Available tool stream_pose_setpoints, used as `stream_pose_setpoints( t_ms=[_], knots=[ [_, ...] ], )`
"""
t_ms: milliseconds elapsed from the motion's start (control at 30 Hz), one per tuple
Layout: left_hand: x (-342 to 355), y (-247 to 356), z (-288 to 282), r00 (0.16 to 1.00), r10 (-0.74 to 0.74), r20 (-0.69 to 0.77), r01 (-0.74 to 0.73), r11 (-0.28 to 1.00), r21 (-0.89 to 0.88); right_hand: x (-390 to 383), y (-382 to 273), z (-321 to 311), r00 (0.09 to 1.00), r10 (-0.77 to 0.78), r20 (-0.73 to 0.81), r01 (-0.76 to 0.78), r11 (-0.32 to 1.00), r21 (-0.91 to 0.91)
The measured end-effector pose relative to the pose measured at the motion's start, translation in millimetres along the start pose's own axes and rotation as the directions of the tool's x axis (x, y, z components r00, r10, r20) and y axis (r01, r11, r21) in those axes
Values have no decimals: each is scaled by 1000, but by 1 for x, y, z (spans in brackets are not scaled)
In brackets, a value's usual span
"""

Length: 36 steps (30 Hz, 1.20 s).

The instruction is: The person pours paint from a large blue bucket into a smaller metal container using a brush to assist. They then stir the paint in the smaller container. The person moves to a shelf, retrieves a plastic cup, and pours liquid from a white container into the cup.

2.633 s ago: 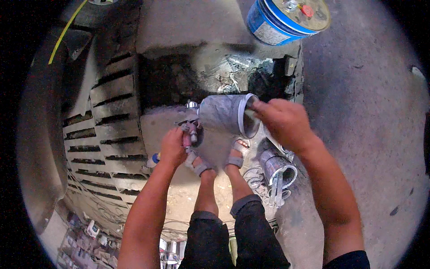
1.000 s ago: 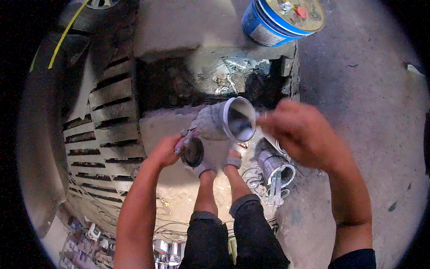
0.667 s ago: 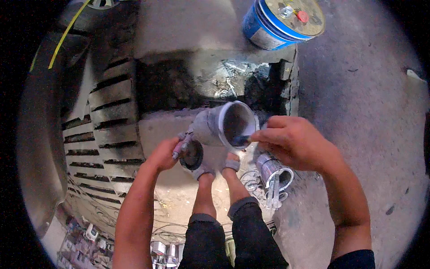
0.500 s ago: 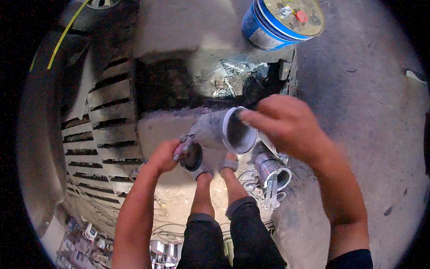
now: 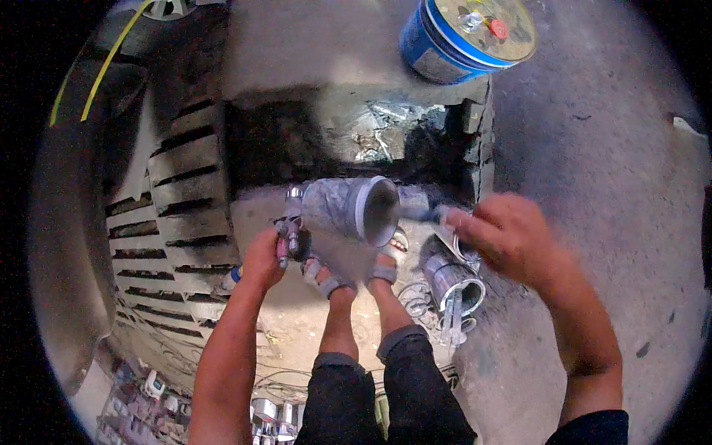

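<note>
My left hand [image 5: 267, 256] is closed on a spray gun [image 5: 291, 226] with a silver end at its top. A large grey cup [image 5: 330, 206] lies tilted on its side against the gun, its pale-rimmed mouth turned to the right and dark inside. To the right of that mouth, my right hand [image 5: 512, 237] is blurred by motion, its fingers closed round a grey brush-like tool [image 5: 417, 206]. The tool's head hangs just outside the cup's rim; its exact kind is smeared.
Beyond the cup is a dark pit [image 5: 282, 141] with shiny crumpled material in it. A blue drum [image 5: 445, 48] stands at the far right of the pit. Slotted boards [image 5: 185, 215] lie left. An open can [image 5: 449, 282] with a strip in it sits beside my feet, near loose wires.
My right hand has drawn back to the right, out of the cup's mouth, and the tool now shows. The spray gun and cup have turned and shifted slightly left.
</note>
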State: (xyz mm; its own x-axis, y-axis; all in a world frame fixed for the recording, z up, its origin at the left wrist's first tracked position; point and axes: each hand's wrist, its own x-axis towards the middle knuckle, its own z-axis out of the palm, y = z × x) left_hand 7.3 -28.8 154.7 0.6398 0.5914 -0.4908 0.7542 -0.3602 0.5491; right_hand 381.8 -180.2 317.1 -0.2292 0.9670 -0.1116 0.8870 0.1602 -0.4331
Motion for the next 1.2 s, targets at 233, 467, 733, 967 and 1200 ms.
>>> stream_pose_setpoints(
  t_ms=[233,467,733,967,1200],
  knots=[
    [3,3,-1,992,80,-101,-77,996,40,15,1,10,922,234,-308,-185,966,179],
    [8,11,2,994,-108,-28,110,993,46,-21,-38,32,771,636,-36,-501,640,582],
    [8,40,25,909,-394,136,386,919,87,-5,-41,54,198,953,-231,-316,285,905],
    [-7,52,45,906,-364,218,406,893,-195,37,-56,84,460,720,-519,-202,654,729],
    [-10,36,28,818,-323,476,534,736,-417,21,-31,94,311,919,-243,-134,295,946]
  ],
)
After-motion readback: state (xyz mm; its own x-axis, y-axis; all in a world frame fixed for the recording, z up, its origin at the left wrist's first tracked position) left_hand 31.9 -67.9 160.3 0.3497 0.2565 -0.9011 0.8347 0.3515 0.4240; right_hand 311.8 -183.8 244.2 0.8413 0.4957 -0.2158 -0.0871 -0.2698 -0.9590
